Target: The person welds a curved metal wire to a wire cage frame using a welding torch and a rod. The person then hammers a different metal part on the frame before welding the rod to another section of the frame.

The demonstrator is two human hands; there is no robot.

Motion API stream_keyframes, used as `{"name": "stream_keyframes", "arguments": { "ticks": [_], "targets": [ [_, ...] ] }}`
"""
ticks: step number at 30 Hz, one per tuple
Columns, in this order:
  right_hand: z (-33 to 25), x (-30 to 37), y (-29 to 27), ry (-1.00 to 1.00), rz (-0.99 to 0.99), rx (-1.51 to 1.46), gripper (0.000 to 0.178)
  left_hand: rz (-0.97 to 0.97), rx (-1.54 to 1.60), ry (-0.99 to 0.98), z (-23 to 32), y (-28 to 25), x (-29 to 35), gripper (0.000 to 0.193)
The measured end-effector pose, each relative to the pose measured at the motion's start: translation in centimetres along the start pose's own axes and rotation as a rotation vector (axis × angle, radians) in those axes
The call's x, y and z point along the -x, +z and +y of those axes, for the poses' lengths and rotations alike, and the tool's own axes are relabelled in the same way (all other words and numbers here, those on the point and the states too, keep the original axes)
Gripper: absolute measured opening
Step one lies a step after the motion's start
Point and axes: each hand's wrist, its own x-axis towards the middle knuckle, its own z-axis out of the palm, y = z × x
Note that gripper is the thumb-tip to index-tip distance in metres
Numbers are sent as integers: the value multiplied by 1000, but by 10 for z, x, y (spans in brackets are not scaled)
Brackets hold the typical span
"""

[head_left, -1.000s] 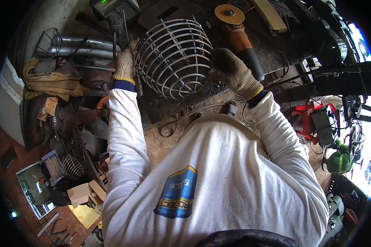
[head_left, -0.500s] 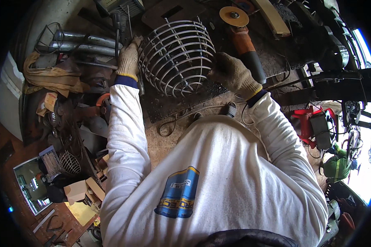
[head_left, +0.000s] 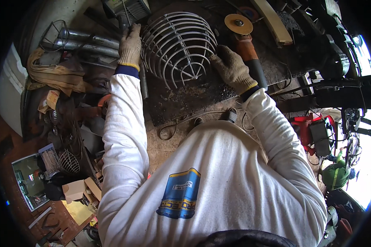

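Dark, grimy metal seems to make up the desk (head_left: pixel 163 101) spread beneath the wire cage (head_left: pixel 181 41), which is the landmark for everything here. The cage itself, a rounded basket of curved grey rods, lies on the desk between the two hands, its ribs drawing together at the narrow end nearest the person. It looks like bare steel rod, so I would expect it to be stiff and hard to crush, moderately heavy yet lighter than its bulk suggests, since it is mostly gaps. The rounded underside could let it rock or roll, and smooth rods may slide a little under knit gloves; loose rod ends by the narrow end could snag. The surest hold is probably at opposite sides, around the outer ribs where they cross a lengthwise rod. Left of the cage lie two shiny tubes (head_left: pixel 86 47); to its right rests an orange and black angle grinder (head_left: pixel 248 51), disc pointing away from the person. The gloved left hand (head_left: pixel 130 48) is along the cage's left side, fingers stretched forward; whether they grasp a rod cannot be told. The gloved right hand (head_left: pixel 233 69) is at the cage's right side, fingers bent toward the ribs, their grip likewise unclear.
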Motion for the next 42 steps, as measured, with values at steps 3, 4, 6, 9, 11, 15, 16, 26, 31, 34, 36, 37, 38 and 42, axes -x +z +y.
{"name": "stream_keyframes", "arguments": {
  "ticks": [3,4,6,9,11,15,16,26,31,34,36,37,38,42],
  "targets": [
    [7,-1,7,19,-34,-3,45,-22,-108,14,-27,-2,-16,65],
    [10,0,9,44,-30,2,46,-30,-175,34,-32,1,-15,67],
    [17,2,13,67,-31,6,47,-8,-147,67,-40,13,-8,66],
    [18,2,15,140,-64,-33,48,13,-205,141,-40,6,4,59],
    [12,0,10,214,-162,20,51,-3,-246,178,-29,-1,18,54],
    [38,3,18,158,-104,-49,56,88,-436,253,30,-13,72,46],
    [43,4,21,166,-75,-120,58,4,-374,176,44,-20,91,41],
    [38,47,18,105,135,-324,58,-370,-291,-72,60,-66,243,44],
    [34,60,24,124,64,-503,47,-513,-333,8,52,-79,262,42],
    [38,62,28,99,49,-428,43,-565,-351,104,51,-78,272,42],
    [39,60,29,87,30,-388,42,-586,-342,-14,60,-73,275,41],
    [37,59,27,92,31,-382,42,-592,-336,-15,65,-71,276,41],
    [33,58,23,78,18,-317,42,-597,-352,-52,70,-69,275,41],
    [29,60,21,13,4,-186,42,-629,-583,284,62,-77,281,40]
  ]
}}
